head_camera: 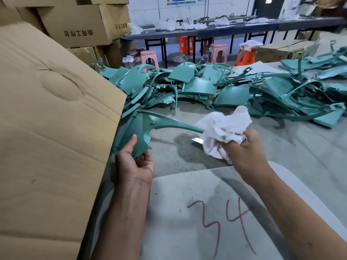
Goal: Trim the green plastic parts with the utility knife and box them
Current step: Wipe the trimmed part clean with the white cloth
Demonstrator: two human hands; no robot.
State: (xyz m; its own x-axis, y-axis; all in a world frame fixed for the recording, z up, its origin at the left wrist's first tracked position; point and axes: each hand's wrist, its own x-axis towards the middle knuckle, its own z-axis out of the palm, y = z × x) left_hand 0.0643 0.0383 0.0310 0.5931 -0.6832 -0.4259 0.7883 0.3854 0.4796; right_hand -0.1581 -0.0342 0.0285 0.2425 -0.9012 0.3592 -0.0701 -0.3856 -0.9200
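**Green plastic part held at the near left, white cloth at its tip**

Green plastic parts lie in two places. At the far left stands a tall brown corrugated cardboard box flap [47, 119], with stacked brown cardboard cartons [78, 25] printed in black characters behind it. Just right of the flap, the left hand [134, 164] holds one curved green plastic part with a long tapering arm [139, 128]; its thumb lies against the part's face and its fingers [145, 156] curl round the lower edge, gripping it. The part is lifted off the grey bench [291, 147], tilted, with its arm reaching right.

Beyond it, across the far half of the bench, a loose pile of matching green plastic parts [206, 85] spreads from left to right.

At the tip of the held part's arm is a crumpled white cloth [223, 128], touching it. The right hand [247, 152] clutches this cloth, fingers bunched into the fabric. A small bright metal blade tip [197, 140] shows just left of the cloth, below the arm; whether the hand holds it cannot be told.

Near the person lies a pale grey sheet marked with a red "34" [216, 218]. Far behind stand pink and orange plastic stools [217, 51] under long dark tables [187, 32].
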